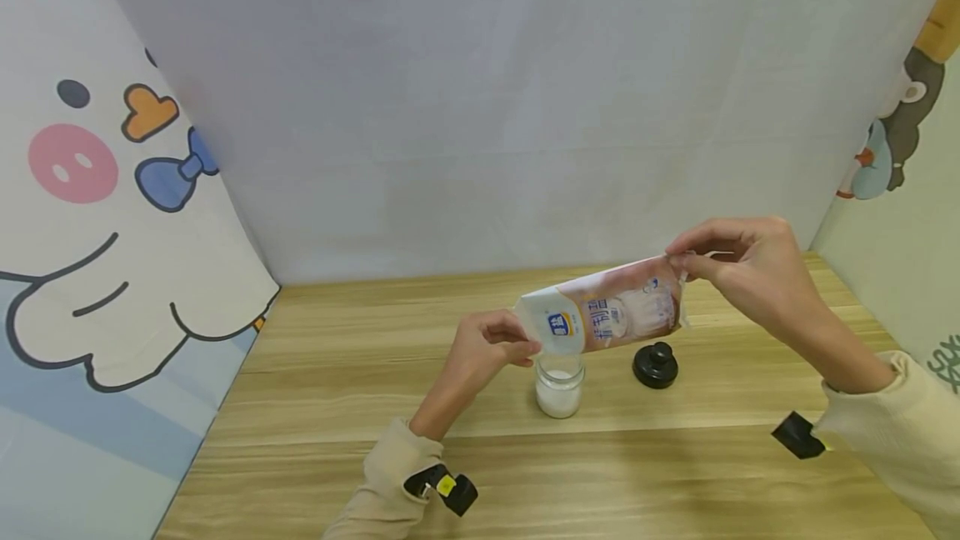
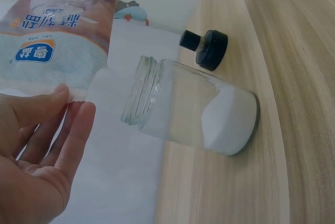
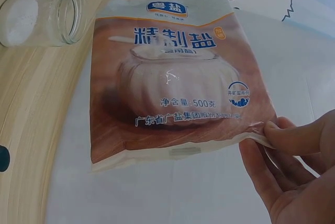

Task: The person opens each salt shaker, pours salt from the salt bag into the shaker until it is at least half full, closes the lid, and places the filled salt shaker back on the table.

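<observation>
A brown and pale blue salt bag [image 1: 600, 311] is stretched between my two hands above the table. My left hand [image 1: 480, 348] pinches the bag's pale blue end between thumb and fingers. At the brown end, a corner is pinched by my right hand [image 1: 761, 273], held higher, so the bag tilts down to the left. Below the bag stands an uncapped glass jar [image 2: 193, 106], its bottom part filled with white salt [image 2: 227, 122]. The jar's mouth is partly covered by the bag in the head view. A black lid with a knob [image 1: 656, 365] lies right of the jar.
The wooden table [image 1: 337, 407] meets a white cloth backdrop [image 1: 487, 107] behind. Cartoon-printed panels stand at the left [image 1: 97, 257] and right. Black camera mounts [image 1: 442, 486] hang from both sleeved wrists.
</observation>
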Demonstrator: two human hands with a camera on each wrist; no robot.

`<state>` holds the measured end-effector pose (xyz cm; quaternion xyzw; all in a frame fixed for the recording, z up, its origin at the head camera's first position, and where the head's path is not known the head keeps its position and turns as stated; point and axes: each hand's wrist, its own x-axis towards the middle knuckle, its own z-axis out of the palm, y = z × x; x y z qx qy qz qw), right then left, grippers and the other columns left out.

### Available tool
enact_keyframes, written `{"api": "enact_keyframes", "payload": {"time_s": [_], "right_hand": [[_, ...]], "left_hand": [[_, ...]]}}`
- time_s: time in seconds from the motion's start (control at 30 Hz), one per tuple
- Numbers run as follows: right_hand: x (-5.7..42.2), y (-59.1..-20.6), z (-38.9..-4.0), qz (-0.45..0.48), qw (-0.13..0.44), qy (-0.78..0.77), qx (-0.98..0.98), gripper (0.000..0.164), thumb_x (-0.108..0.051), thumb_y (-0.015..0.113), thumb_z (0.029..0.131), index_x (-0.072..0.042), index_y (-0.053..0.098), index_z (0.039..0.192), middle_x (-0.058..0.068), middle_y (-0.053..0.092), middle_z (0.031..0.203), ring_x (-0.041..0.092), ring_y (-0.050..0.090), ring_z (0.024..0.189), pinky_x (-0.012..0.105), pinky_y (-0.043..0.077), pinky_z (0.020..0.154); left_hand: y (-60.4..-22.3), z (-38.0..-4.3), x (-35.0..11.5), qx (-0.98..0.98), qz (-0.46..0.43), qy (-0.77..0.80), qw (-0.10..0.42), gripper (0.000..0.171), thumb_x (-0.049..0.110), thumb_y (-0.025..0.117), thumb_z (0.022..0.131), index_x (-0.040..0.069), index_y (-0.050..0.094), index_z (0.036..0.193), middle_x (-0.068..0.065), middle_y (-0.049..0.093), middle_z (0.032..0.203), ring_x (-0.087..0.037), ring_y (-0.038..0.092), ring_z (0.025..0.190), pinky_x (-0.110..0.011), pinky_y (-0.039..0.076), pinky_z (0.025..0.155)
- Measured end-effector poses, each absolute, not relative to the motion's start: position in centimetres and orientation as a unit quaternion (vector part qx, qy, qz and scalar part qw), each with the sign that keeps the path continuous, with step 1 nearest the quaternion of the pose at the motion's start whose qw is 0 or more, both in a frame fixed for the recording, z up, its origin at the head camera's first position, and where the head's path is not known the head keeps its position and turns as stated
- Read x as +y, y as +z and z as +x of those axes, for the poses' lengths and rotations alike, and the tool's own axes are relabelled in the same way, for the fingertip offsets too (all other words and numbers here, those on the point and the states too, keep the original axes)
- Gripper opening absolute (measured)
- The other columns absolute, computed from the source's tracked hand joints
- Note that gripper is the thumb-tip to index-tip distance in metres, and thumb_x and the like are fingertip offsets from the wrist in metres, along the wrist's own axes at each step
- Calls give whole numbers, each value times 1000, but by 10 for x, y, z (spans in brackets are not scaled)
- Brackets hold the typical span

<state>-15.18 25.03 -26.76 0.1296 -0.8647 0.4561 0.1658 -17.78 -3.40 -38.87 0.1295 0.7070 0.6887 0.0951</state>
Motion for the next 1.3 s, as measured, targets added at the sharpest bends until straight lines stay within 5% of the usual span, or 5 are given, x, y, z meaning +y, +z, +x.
{"api": "enact_keyframes", "payload": {"time_s": [1.3], "right_hand": [[251,-269,-153,127,170,455,-864,8,3,71,80,-1,73,86,15,70,84,10,68,64,18,56,61]], "left_hand": [[-390,-178,-34,705,131,690,97,13,-1,75,76,-5,65,82,-9,69,82,-22,68,75,-38,60,67]]}}
